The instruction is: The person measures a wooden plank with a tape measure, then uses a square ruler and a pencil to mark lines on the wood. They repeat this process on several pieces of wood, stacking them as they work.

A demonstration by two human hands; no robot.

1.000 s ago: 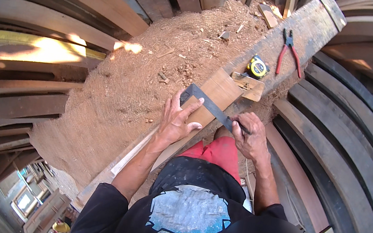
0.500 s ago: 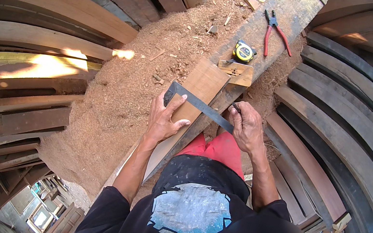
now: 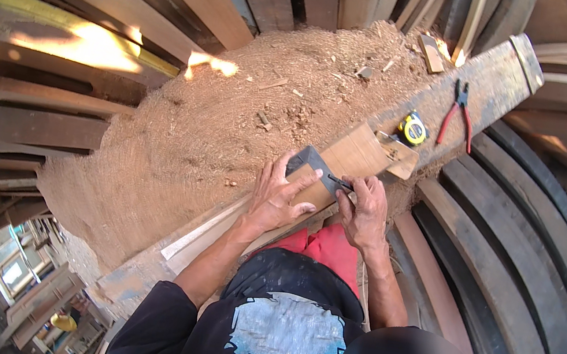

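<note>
My left hand (image 3: 276,198) grips a dark metal square (image 3: 308,159) against a light wooden board (image 3: 358,152), its fingers spread over the far edge and thumb. A slim dark marking tool (image 3: 340,183) is pinched in my right hand (image 3: 365,212), its tip at the square's blade. The board lies along a worn plank (image 3: 501,89). Just beyond the board's end are a small wooden tool (image 3: 402,165), a yellow-and-black tape measure (image 3: 413,129) and red-handled pliers (image 3: 446,121).
Stacked timber surrounds me on the left (image 3: 47,125) and right (image 3: 493,255). A mound of sawdust and shavings (image 3: 179,131) fills the ground beyond the plank, with small offcuts (image 3: 431,52) at its far end. Window-like frames (image 3: 16,272) stand at lower left.
My right hand has moved inward and up along the square, bringing the marking tool's tip closer to the square's corner and my left hand. The whole view has shifted slightly.
</note>
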